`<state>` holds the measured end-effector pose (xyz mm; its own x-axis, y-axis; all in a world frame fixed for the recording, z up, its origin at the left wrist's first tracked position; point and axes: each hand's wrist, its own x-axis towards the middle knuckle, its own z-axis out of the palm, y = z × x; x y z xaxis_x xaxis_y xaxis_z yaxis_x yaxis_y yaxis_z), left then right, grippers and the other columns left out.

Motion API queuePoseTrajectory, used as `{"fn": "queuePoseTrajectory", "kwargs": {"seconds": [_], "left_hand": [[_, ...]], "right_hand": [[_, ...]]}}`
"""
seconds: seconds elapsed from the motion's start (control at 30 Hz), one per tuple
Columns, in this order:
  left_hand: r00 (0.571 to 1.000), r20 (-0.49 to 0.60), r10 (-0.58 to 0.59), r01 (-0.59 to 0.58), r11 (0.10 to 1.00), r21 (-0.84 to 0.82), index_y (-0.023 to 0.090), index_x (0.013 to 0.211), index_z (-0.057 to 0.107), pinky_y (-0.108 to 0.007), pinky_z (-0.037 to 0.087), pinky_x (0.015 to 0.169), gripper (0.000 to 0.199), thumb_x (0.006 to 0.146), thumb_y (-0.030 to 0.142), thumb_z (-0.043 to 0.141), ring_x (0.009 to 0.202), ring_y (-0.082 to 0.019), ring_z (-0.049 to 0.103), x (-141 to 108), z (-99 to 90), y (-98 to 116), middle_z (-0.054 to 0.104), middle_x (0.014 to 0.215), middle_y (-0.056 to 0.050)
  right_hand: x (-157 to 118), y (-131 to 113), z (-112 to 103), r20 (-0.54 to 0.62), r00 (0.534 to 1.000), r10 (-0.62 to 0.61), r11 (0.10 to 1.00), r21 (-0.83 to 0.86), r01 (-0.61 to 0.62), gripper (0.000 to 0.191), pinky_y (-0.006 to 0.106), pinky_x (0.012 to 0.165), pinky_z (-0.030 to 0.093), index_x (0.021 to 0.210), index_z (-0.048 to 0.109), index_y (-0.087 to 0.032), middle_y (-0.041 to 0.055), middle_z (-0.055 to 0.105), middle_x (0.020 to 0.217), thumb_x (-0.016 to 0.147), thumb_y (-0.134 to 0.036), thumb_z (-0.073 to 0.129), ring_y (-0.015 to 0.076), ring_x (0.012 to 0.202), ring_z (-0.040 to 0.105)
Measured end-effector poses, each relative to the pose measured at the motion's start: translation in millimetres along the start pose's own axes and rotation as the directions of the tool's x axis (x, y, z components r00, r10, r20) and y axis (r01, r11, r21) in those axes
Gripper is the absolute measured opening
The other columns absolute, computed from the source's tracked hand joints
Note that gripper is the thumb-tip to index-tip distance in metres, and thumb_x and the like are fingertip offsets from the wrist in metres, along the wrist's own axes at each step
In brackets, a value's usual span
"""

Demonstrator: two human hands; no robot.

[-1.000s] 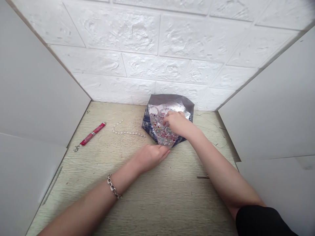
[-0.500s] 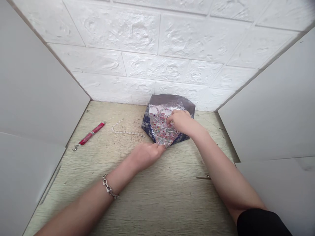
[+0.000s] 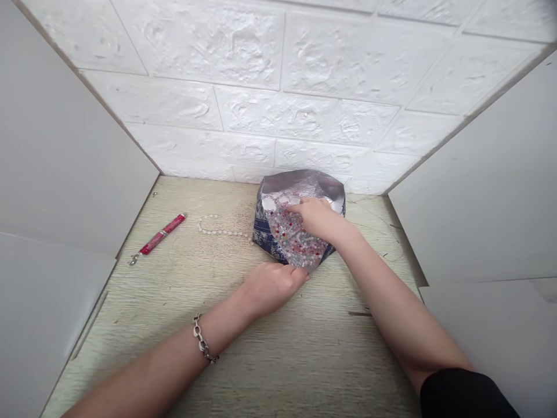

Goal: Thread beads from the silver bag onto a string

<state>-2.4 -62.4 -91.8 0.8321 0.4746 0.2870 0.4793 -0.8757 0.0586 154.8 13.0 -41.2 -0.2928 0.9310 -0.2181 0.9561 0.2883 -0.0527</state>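
Observation:
A blue patterned pouch [image 3: 261, 227] with a silver inner lining stands against the back wall. Its mouth gapes, and many small pink, clear, red and grey beads [image 3: 295, 232] fill it. My left hand [image 3: 278, 284] is closed on the pouch's near edge, pinching it and pulling it toward me. Over the beads is my right hand [image 3: 319, 217], its index finger stretched out to the left at the bead surface; the other fingers are partly hidden. A string of white beads [image 3: 217, 231] lies curved on the table, its right end reaching the pouch.
A slim red tool or pen-like item [image 3: 162, 234] with a metal clasp lies at the left. A thin dark stick [image 3: 359, 313] rests near my right forearm. Grey panels [image 3: 478, 174] stand at both sides, and a white brick-pattern wall [image 3: 243, 110] closes the back.
My left hand has shifted right and nearer, drawing the pouch's near edge with it. My right index finger has stretched out leftward over the beads, where the fingers were more curled.

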Motion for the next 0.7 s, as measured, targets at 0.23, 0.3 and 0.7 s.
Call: {"fn": "queuePoseTrajectory", "kwargs": {"seconds": [0.23, 0.3, 0.7], "left_hand": [[0.994, -0.085, -0.066, 0.059, 0.995, -0.082, 0.017, 0.075, 0.059, -0.021, 0.035, 0.041, 0.031, 0.088, 0.03, 0.034, 0.047, -0.01, 0.055, -3, 0.2, -3, 0.06, 0.056, 0.0], [0.99, -0.115, -0.082, 0.068, 0.99, -0.121, 0.016, 0.071, 0.057, -0.021, 0.035, 0.042, 0.032, 0.088, 0.03, 0.034, 0.047, -0.01, 0.054, -3, -1.9, -3, 0.059, 0.054, 0.0], [0.967, -0.117, -0.225, 0.183, 0.938, -0.293, 0.017, 0.063, 0.045, -0.021, 0.029, 0.043, 0.027, 0.086, 0.024, 0.033, 0.043, -0.008, 0.042, 0, -8.8, -10, 0.046, 0.049, 0.003]], "right_hand": [[1, 3, 1, 0.001, 0.999, 0.044, 0.999, -0.003, -0.044, 0.046, 0.032, 0.079, 0.034, 0.112, 0.055, -0.03, 0.0086, 0.054, 0.1, 0.078, -0.008, 0.036, 0.0219, 0.093, 0.051], [0, 5, -1, 0.017, 0.998, 0.056, 0.998, -0.007, -0.056, 0.045, 0.033, 0.079, 0.035, 0.108, 0.058, -0.032, 0.0081, 0.054, 0.099, 0.077, -0.008, 0.036, 0.0226, 0.093, 0.052], [-8, 15, -20, 0.176, 0.979, 0.106, 0.994, -0.016, -0.105, 0.04, 0.023, 0.071, 0.04, 0.093, 0.068, -0.021, 0.0062, 0.065, 0.093, 0.069, -0.002, 0.041, 0.0175, 0.085, 0.058]]}}
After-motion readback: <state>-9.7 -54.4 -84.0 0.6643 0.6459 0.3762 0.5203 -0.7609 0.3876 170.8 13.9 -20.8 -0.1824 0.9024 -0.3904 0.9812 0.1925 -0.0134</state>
